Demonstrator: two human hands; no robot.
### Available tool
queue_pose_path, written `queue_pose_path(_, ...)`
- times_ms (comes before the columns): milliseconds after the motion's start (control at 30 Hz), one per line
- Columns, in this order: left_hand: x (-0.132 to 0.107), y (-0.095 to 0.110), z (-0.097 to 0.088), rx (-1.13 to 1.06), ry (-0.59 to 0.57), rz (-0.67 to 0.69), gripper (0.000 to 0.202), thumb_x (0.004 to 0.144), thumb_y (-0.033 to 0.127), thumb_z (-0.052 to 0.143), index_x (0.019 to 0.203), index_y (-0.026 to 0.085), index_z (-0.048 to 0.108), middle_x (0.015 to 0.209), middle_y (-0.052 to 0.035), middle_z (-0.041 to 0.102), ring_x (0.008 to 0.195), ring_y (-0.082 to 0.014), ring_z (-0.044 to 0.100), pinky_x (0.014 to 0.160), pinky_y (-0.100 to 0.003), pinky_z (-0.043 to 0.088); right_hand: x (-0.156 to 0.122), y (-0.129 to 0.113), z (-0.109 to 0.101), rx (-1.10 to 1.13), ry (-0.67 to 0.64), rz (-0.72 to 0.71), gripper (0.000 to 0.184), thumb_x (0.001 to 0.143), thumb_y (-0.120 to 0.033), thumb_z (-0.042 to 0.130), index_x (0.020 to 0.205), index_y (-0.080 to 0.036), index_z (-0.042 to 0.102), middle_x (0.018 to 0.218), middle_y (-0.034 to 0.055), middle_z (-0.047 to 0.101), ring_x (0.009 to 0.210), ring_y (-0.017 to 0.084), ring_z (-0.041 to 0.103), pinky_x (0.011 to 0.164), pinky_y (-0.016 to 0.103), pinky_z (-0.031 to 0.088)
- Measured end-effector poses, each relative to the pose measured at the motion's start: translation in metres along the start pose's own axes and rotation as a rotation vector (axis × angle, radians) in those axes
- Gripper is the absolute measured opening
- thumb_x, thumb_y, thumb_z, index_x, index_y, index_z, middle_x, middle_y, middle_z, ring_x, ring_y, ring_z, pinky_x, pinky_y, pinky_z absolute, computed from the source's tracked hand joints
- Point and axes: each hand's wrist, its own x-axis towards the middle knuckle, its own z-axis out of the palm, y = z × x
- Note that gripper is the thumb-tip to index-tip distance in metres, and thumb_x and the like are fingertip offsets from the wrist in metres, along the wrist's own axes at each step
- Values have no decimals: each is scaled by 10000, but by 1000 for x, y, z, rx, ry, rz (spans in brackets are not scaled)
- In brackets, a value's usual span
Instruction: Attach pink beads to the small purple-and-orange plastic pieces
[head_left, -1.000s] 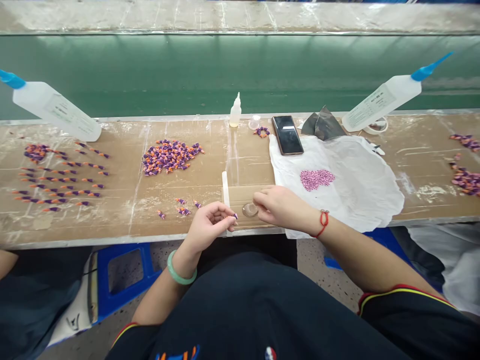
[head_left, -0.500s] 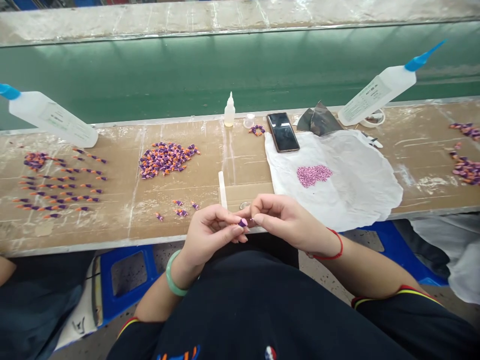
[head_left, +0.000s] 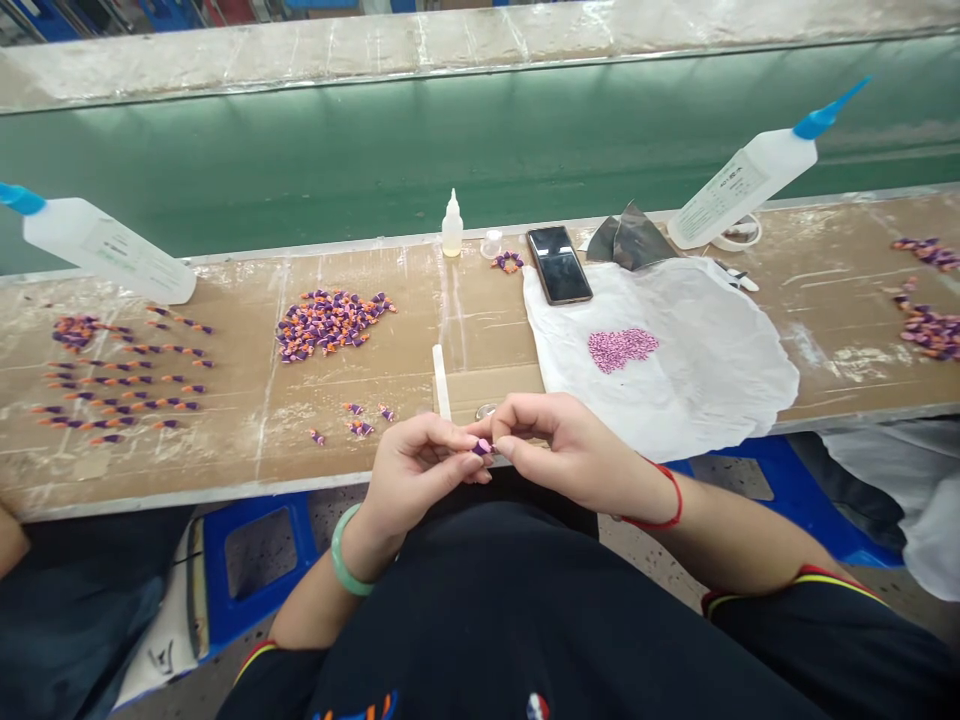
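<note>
Between thumb and fingers, my left hand (head_left: 420,462) holds a small purple piece (head_left: 481,448) with a pink end facing right. My right hand (head_left: 553,440) is closed in a pinch right beside that pink end; whatever its fingertips hold is too small to make out. Both hands are over the table's front edge. Several similar purple, orange and white pieces (head_left: 361,428) lie to the left of my left hand. Beyond my fingers are a flat white stick (head_left: 441,382) and a small round object (head_left: 486,411), partly covered by the right hand.
Small pink bits (head_left: 622,348) lie on a white cloth (head_left: 720,350), with a phone (head_left: 559,264) at its corner. A dropper bottle (head_left: 452,228) stands at the back. Two large bottles (head_left: 112,250) lean at the sides. A pile of pieces (head_left: 330,325) sits left.
My right hand's fingertips have come closer to the pink end of the piece. The left hand keeps its hold. The whole view has shifted slightly.
</note>
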Motion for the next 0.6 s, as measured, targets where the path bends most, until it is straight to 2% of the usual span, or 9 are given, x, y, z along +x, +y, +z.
queue_pose_path(233,-1,-1,0,-1,5,2,297,711,371,887,739,166,674,683,-25,762,531,-158,720,527,-250,617,-1,-3,0,-149,33,-71,102,836,-190,541,737,-181,564,825,51,758,705,130,665,643,236,519)
queue_pose_path(433,0,-4,2,-24,47,0,303,694,370,897,723,169,672,668,-16,763,507,-152,713,495,-240,611,-1,-3,4,-178,66,-163,134,872,-186,538,738,-195,540,780,31,749,718,134,693,632,224,521)
queue_pose_path(600,1,-2,1,-1,38,-9,329,687,393,897,706,165,660,649,-17,755,495,-162,710,488,-256,614,-1,-1,5,-235,91,-231,151,879,-161,531,735,-207,523,757,13,735,752,140,717,639,216,519)
